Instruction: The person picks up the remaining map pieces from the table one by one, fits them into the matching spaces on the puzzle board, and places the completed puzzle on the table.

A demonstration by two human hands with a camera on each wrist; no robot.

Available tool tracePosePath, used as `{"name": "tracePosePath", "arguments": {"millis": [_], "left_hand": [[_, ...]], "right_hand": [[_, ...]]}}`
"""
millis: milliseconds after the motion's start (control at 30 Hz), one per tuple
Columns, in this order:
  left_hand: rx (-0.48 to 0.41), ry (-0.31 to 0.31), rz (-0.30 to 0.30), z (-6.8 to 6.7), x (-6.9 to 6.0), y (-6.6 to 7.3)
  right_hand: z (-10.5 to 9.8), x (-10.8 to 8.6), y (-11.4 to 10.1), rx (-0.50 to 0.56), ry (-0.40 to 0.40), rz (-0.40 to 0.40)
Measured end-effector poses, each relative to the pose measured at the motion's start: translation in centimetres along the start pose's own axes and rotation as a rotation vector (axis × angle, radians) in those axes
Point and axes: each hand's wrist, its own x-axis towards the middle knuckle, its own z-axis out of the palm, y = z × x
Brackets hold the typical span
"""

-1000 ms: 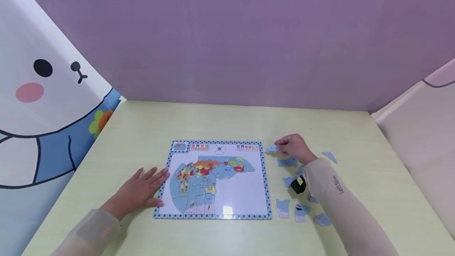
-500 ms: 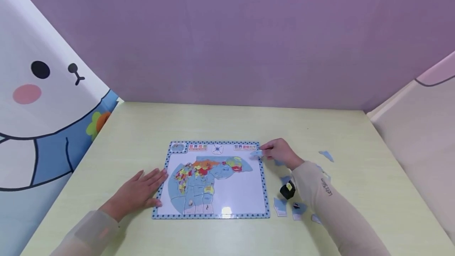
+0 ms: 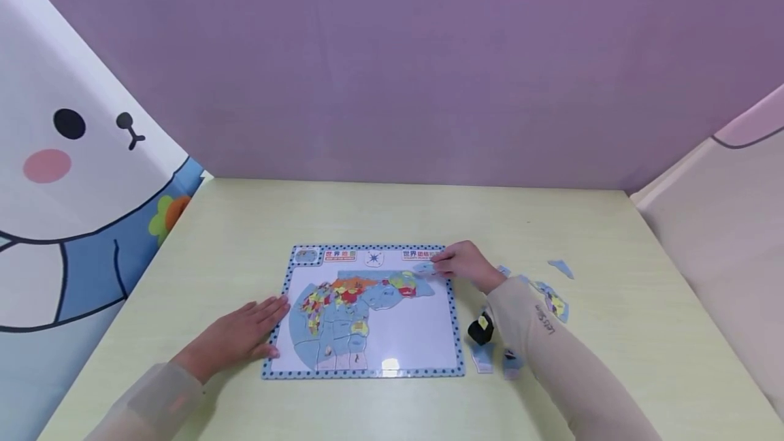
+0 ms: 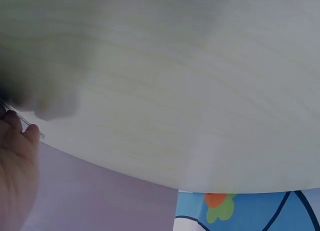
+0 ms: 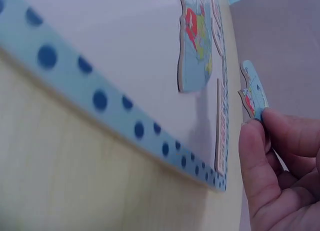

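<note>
A world-map puzzle board (image 3: 416,332) with a blue dotted border lies on the table, its left side and upper strip filled with joined map pieces (image 3: 352,295). My left hand (image 3: 241,332) lies flat with its fingertips on the board's left border; in the left wrist view only part of that hand (image 4: 19,156) shows. Above the board's upper right corner, my right hand (image 3: 467,265) pinches a light blue puzzle piece (image 5: 255,91) between thumb and forefinger. In the right wrist view that piece is held up off the board, apart from the laid pieces (image 5: 196,46).
Several loose puzzle pieces (image 3: 482,358) lie right of the board, some hidden under the right forearm. A black object with a yellow mark (image 3: 480,329) shows at the right wrist. A single blue piece (image 3: 561,268) lies farther right. A purple wall (image 3: 416,87) stands behind the table.
My right hand has carried the pinched puzzle piece leftward from the loose pieces to over the board's upper right. My left hand has stayed on the left border.
</note>
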Motion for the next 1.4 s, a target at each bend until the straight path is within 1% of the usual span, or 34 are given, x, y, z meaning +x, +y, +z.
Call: {"name": "tracePosePath", "arguments": {"millis": [133,233,367,467,633,833,1000,1167,1300,1400], "left_hand": [[-0.013,-0.002,-0.013,0.0,0.0,0.0],[-0.004,0.002,-0.022,0.0,-0.1,0.0],[0.010,0.009,-0.035,0.2,-0.1,-0.1],[0.018,0.015,-0.038,0.1,0.0,-0.1],[0.027,0.029,-0.044,-0.1,0.0,-0.1],[0.009,0.036,-0.064,0.2,0.0,-0.6],[0.007,0.046,-0.076,0.5,-0.1,-0.8],[-0.013,0.043,-0.103,0.4,-0.2,-0.7],[-0.014,0.045,-0.104,0.3,-0.2,-0.4],[-0.012,0.035,-0.109,0.2,-0.3,-0.2]], "right_hand": [[0.8,0.4,-0.3,-0.003,-0.002,0.015],[1.4,0.8,-0.7,-0.009,-0.006,0.011],[1.9,1.1,-1.0,0.016,-0.021,0.002],[2.2,1.4,-1.4,0.034,-0.030,0.013],[3.1,1.9,-2.0,0.023,-0.033,0.022],[4.3,2.2,-3.1,0.024,-0.055,0.030],[4.9,2.4,-3.5,0.025,-0.068,0.023],[5.4,2.6,-3.7,0.034,-0.069,0.025],[5.8,2.6,-4.0,0.051,-0.064,0.023],[6.1,2.5,-4.2,0.043,-0.070,0.017]]}}
